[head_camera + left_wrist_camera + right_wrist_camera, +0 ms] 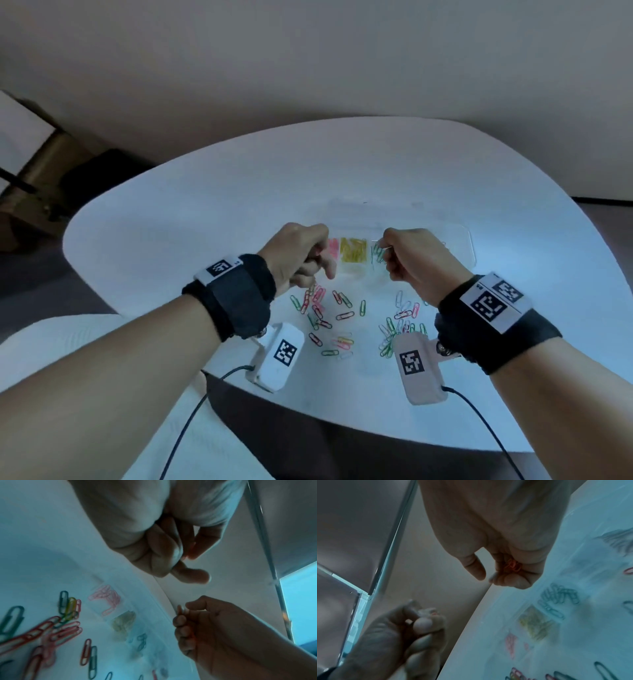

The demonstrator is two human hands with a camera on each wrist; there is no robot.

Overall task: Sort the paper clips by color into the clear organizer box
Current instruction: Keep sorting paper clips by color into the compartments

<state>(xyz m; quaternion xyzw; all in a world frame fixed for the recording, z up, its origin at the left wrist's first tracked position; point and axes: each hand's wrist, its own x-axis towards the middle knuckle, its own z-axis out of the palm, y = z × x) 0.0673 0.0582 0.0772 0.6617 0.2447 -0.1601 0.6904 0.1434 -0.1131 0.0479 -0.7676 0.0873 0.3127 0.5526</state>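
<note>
The clear organizer box (470,240) lies on the white table (205,205), holding pink clips (332,248), yellow clips (352,250) and green clips (377,253) in separate compartments. My left hand (315,260) hovers over the pink compartment, fingers curled, pinching something small and reddish (189,550) that looks like a clip. My right hand (388,253) hovers by the green compartment, its curled fingers holding a small bunch of red clips (511,565). Loose mixed clips (325,315) lie on the table in front of the box.
A second loose heap of green, white and pink clips (399,329) lies under my right wrist. Camera units (277,356) with black cables hang below both wrists. The table's near edge (308,414) is close to my body; a wall stands behind the table.
</note>
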